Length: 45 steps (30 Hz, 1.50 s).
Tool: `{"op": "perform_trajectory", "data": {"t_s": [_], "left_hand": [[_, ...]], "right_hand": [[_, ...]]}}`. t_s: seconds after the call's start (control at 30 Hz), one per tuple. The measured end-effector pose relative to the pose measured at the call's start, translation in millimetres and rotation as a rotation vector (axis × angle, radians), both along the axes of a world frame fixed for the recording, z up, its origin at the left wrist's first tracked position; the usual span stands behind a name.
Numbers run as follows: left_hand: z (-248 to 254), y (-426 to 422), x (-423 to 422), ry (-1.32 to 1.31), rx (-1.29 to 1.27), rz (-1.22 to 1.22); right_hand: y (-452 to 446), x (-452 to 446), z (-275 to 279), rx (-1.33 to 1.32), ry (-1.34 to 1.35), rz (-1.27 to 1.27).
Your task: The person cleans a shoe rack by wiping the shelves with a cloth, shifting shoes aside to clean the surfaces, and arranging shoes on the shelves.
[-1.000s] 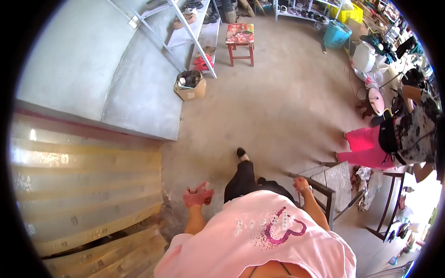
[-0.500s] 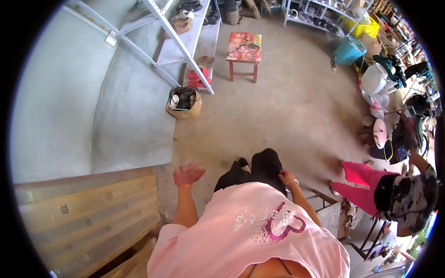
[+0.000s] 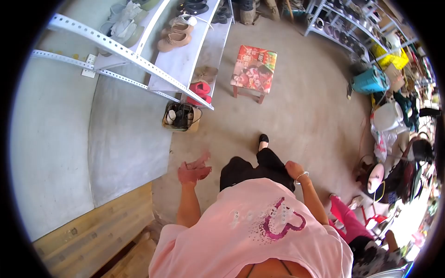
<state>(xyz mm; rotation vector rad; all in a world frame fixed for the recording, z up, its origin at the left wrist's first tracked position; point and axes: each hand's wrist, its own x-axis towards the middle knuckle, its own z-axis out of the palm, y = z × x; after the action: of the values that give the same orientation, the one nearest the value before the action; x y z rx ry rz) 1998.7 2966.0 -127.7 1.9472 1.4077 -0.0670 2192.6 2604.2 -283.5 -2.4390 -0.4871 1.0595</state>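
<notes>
My left hand point(image 3: 193, 171) is held out over the floor to the left of my black trousers point(image 3: 241, 170). Its fingers are spread and a little blurred, with nothing in them. Beside my right thigh, my right hand point(image 3: 293, 169) has its fingers curled in; whatever they may hold is hidden. A bracelet point(image 3: 302, 176) circles the right wrist. One black shoe point(image 3: 263, 138) shows ahead of my legs. Farther forward stands a stool point(image 3: 254, 69) with a red printed cover on its seat, out of reach of both hands.
Left, a metal shoe rack point(image 3: 130, 58) stands with a box of items point(image 3: 181, 116) at its foot. Another shoe rack point(image 3: 338, 28), a teal bin point(image 3: 371, 82) and a white bucket point(image 3: 388, 116) line the right. A person in pink trousers point(image 3: 345, 215) is at lower right.
The stool and shoe rack look nearer and larger. One foot has come forward. My left hand shows more spread fingers, and the other person has shifted lower in view.
</notes>
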Motion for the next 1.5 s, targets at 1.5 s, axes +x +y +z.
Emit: {"op": "perform_trajectory", "data": {"t_s": [1.5], "left_hand": [[-413.3, 49.9, 204.7, -0.027, 0.531, 1.561]], "right_hand": [[640.4, 234.6, -284.9, -0.329, 0.582, 2.365]]}}
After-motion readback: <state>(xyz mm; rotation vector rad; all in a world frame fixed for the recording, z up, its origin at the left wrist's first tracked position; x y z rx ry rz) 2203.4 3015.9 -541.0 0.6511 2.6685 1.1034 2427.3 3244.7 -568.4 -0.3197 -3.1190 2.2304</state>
